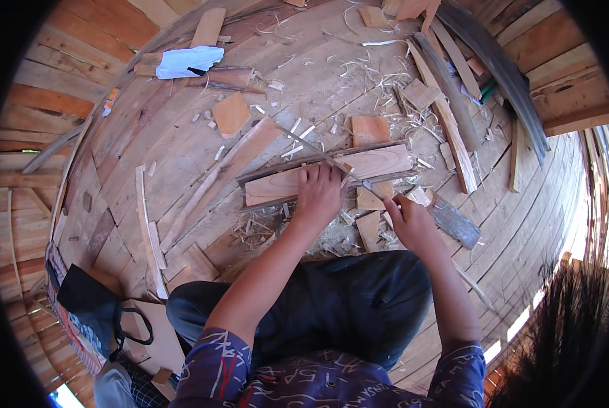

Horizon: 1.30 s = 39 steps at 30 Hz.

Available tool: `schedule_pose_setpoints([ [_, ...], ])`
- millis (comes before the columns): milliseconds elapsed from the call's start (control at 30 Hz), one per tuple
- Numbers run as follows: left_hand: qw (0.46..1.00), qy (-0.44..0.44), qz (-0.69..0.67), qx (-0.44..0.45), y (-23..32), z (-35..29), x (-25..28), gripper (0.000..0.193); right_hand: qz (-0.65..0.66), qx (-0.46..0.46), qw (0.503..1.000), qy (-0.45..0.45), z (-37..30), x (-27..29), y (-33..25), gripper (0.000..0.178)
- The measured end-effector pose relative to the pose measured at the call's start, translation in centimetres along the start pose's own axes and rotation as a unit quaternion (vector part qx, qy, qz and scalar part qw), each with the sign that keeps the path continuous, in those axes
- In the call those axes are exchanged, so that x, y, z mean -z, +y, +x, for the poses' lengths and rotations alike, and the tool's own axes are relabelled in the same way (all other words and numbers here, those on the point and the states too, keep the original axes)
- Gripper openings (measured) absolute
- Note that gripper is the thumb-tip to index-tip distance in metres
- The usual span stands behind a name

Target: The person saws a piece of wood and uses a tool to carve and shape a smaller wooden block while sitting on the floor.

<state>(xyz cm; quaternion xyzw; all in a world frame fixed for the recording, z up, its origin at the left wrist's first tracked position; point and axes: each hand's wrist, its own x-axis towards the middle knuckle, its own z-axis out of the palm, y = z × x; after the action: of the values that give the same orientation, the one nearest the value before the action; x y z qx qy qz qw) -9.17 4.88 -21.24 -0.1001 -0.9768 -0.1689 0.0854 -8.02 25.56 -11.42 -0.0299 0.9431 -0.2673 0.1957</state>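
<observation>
A pale wooden board (379, 162) lies lengthwise between darker wooden strips in front of my knees. My left hand (321, 192) is over its middle, fingers bent and close together. At its fingertips shows a small light piece of wood (347, 168), which the hand seems to pinch; most of it is hidden. My right hand (411, 221), right of the board, is closed around the handle of a long thin tool (318, 151) with a narrow dark shaft. The tool slants across the board to the far left, passing close by the left fingertips. Whether it is a blade or a file is unclear.
Shavings (359, 68) and offcuts litter the plank floor. A square wood block (370, 130) lies beyond the board, a dark-sided block (455, 221) to its right. Long planks (447, 126) lie at far right, a split plank (223, 178) at left. A black bag (90, 306) is at near left.
</observation>
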Motion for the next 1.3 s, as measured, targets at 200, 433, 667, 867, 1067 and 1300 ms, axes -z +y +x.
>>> schedule_pose_setpoints([
  [200, 1.000, 0.000, -0.017, -0.026, 2.8, 1.6, -0.8, 0.038, 0.183, -0.051, 0.981, 0.046, 0.4, 0.9, 3.8, 0.048],
  [433, 0.998, 0.011, -0.001, -0.054, 4.8, 5.2, -2.5, 0.042, 0.133, -0.073, 0.982, 0.116, -0.1, 1.8, 7.9, 0.037],
  [667, 0.996, -0.034, -0.063, -0.056, 4.7, 5.7, -2.9, 0.048, 0.038, -0.055, 0.987, 0.149, -0.5, 1.5, 10.1, 0.035],
  [867, 0.987, 0.041, -0.149, -0.047, 4.3, 5.1, -3.4, 0.047, 0.015, 0.009, 0.985, 0.169, -0.5, -0.9, 12.1, 0.028],
  [1067, 0.981, 0.067, -0.179, -0.037, 5.1, 7.0, -4.1, 0.041, 0.085, 0.040, 0.980, 0.175, 0.0, -1.4, 12.0, 0.025],
  [1300, 0.971, 0.062, -0.226, -0.042, 5.2, 7.3, -4.5, 0.039, 0.071, 0.026, 0.990, 0.122, 0.1, -2.0, 12.7, 0.025],
])
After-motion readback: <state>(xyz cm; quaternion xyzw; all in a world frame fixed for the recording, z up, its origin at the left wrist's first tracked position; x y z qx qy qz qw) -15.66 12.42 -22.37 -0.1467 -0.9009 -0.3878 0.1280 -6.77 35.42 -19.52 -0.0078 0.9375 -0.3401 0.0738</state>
